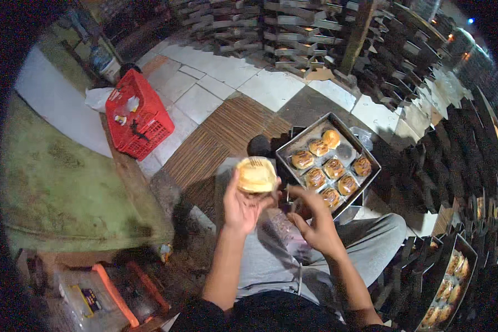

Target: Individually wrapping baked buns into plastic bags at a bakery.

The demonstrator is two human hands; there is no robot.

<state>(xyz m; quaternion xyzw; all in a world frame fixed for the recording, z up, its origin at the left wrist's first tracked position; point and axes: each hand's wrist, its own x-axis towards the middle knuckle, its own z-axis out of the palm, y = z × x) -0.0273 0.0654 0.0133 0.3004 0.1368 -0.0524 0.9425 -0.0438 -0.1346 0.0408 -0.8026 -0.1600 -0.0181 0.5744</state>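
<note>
My left hand (242, 209) holds up a round, pale yellow bun (257, 174), with dark lines across its top edge, gripped between thumb and fingers above my lap. To its right, my right hand (317, 226) has curved fingers pointed toward the bun, thumb lower than the forefinger. Motion blurs these fingertips, and a thin dark shape by them cannot be made out. Just beyond that hand lies a square metal baking tray (369, 178) of glossy, browned buns (333, 167), one round spot in it dark. A purplish clear plastic bag (285, 228) appears on my lap.
A red plastic basket (141, 124) stands on the tiles at far left. Near left are a green-topped surface (77, 188) and a clear box with orange handles (116, 296). Dark stacked trays (304, 41) rise behind and at right. Another bun tray (466, 279) sits lower right.
</note>
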